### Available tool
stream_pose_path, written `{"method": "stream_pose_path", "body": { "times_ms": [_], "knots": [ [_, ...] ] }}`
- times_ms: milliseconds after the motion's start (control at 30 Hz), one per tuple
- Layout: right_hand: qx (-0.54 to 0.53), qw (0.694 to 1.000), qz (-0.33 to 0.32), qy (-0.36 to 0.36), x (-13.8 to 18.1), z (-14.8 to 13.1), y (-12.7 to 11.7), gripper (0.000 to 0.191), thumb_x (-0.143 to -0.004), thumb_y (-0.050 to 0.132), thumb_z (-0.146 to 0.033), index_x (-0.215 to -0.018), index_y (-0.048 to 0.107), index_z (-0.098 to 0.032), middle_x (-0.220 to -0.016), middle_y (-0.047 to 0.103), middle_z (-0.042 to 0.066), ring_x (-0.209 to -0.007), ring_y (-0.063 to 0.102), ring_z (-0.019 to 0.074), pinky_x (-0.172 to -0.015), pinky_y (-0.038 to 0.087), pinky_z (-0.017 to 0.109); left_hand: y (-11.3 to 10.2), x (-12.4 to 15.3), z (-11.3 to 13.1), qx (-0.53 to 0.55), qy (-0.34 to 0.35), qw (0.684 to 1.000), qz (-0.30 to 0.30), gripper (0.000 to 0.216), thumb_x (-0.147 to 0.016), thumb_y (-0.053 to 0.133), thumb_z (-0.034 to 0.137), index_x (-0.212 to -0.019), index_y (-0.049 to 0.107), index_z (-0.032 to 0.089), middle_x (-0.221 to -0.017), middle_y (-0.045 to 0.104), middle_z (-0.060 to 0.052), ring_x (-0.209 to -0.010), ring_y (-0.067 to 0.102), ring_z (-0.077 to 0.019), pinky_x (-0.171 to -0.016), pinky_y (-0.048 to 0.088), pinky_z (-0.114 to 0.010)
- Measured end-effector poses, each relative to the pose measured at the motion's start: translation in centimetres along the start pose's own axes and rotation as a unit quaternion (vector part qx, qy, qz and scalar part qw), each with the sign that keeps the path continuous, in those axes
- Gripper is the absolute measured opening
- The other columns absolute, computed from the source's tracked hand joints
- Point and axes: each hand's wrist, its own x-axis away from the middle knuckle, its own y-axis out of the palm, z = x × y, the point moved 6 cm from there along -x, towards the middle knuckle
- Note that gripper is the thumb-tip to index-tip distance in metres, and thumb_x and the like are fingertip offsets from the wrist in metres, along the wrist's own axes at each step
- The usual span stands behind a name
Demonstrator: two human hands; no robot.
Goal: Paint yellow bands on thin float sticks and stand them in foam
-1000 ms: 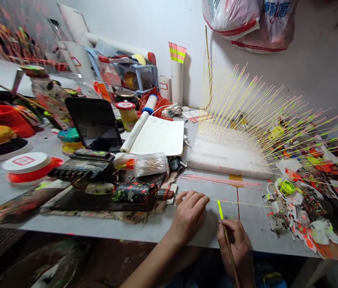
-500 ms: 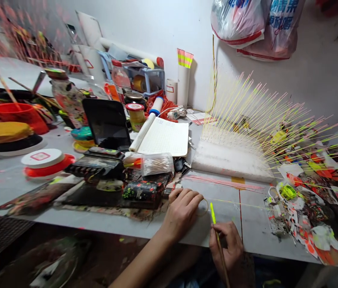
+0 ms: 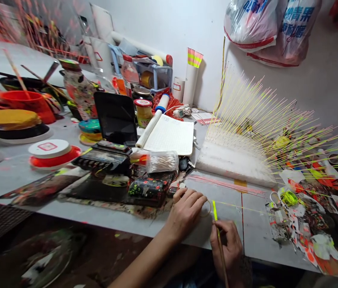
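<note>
Your left hand (image 3: 185, 214) lies palm down with the knuckles up, its fingers curled together and the fingertips (image 3: 201, 199) pointing right. Your bare left forearm (image 3: 139, 268) runs in from the lower left, the wrist slightly bent. Your right hand (image 3: 227, 250) sits just beside it and nearer you, turned on its side, with the thumb and forefinger pinched into a tight grip and the other fingers folded beneath. The two hands are near each other without touching.
</note>
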Motion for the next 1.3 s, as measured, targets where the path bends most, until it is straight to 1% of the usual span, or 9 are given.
{"method": "stream_pose_path", "body": {
  "times_ms": [233,333,400,533,633,767,900,1033,1300],
  "knots": [
    [0.010,1.000,-0.003,0.024,0.5,0.7,-0.3,0.011,-0.097,0.055,-0.018,-0.100,0.064,-0.023,-0.080,0.066,0.000,-0.068,0.062,0.0131,-0.065,0.052,0.024,-0.1,0.0,0.1,0.006,0.005,1.000,0.005,0.024,-0.094,0.040,0.007,-0.094,0.061,0.020,-0.086,0.072,-0.001,-0.080,0.060,-0.0147,-0.090,0.036,-0.033],
    [0.011,1.000,0.002,0.024,0.6,0.6,-0.5,0.011,-0.098,0.055,-0.018,-0.100,0.064,-0.023,-0.080,0.066,0.001,-0.069,0.063,0.0135,-0.065,0.053,0.024,-0.1,0.0,0.2,0.003,0.002,1.000,0.001,0.024,-0.094,0.040,0.008,-0.094,0.061,0.020,-0.086,0.072,0.000,-0.079,0.060,-0.0144,-0.090,0.036,-0.034],
    [0.003,1.000,-0.005,0.024,0.5,0.3,-0.6,0.011,-0.097,0.055,-0.017,-0.100,0.063,-0.023,-0.081,0.066,0.000,-0.071,0.064,0.0135,-0.066,0.053,0.024,0.0,-0.1,0.1,0.002,-0.004,1.000,-0.005,0.024,-0.095,0.041,0.009,-0.093,0.062,0.021,-0.086,0.072,0.000,-0.078,0.060,-0.0142,-0.090,0.036,-0.033],
    [-0.038,0.999,-0.015,-0.011,0.4,-0.7,-0.2,0.015,-0.095,0.055,-0.011,-0.103,0.062,-0.023,-0.084,0.067,0.000,-0.074,0.064,0.0134,-0.070,0.055,0.025,-0.3,-0.1,-0.1,-0.001,-0.013,1.000,-0.009,0.024,-0.094,0.042,0.009,-0.092,0.062,0.021,-0.085,0.072,0.001,-0.078,0.060,-0.0141,-0.089,0.036,-0.034],
    [-0.057,0.998,-0.010,-0.034,0.3,-1.3,0.5,0.019,-0.094,0.055,-0.008,-0.104,0.062,-0.023,-0.087,0.068,0.001,-0.077,0.064,0.0137,-0.071,0.055,0.025,-0.7,0.1,-0.8,-0.017,-0.033,0.999,-0.015,0.023,-0.093,0.045,0.011,-0.091,0.064,0.023,-0.086,0.072,0.001,-0.084,0.061,-0.0156,-0.096,0.034,-0.037],
    [-0.052,0.998,-0.016,-0.038,-0.2,-1.9,1.4,0.017,-0.094,0.055,-0.009,-0.104,0.062,-0.021,-0.086,0.068,0.002,-0.076,0.063,0.0133,-0.069,0.054,0.024,-1.4,0.6,-1.5,-0.034,-0.040,0.999,0.009,0.022,-0.094,0.045,0.013,-0.092,0.065,0.023,-0.090,0.073,0.000,-0.093,0.063,-0.0178,-0.103,0.031,-0.039],
    [-0.032,0.998,-0.015,-0.059,-1.0,-2.7,1.7,0.014,-0.096,0.054,-0.012,-0.102,0.063,-0.020,-0.083,0.067,0.001,-0.073,0.063,0.0121,-0.067,0.054,0.021,-1.4,0.8,-1.6,-0.032,-0.044,0.998,0.017,0.022,-0.093,0.046,0.013,-0.092,0.065,0.023,-0.090,0.073,0.000,-0.095,0.063,-0.0173,-0.105,0.031,-0.039],
    [-0.011,0.998,-0.009,-0.062,-1.5,-2.9,1.8,0.012,-0.097,0.054,-0.014,-0.100,0.064,-0.020,-0.080,0.066,0.000,-0.069,0.062,0.0115,-0.065,0.053,0.020,-1.3,0.8,-1.6,-0.027,-0.053,0.998,0.020,0.022,-0.093,0.046,0.013,-0.091,0.066,0.023,-0.089,0.073,0.000,-0.094,0.063,-0.0167,-0.106,0.030,-0.038],
    [-0.007,0.998,-0.014,-0.053,-1.2,-2.5,2.1,0.012,-0.098,0.053,-0.015,-0.099,0.064,-0.020,-0.080,0.065,-0.001,-0.070,0.062,0.0106,-0.066,0.053,0.019,-1.5,0.8,-1.5,-0.017,-0.048,0.998,0.033,0.025,-0.098,0.041,0.016,-0.090,0.065,0.022,-0.087,0.072,0.001,-0.092,0.063,-0.0160,-0.105,0.030,-0.038]
  ]
}}
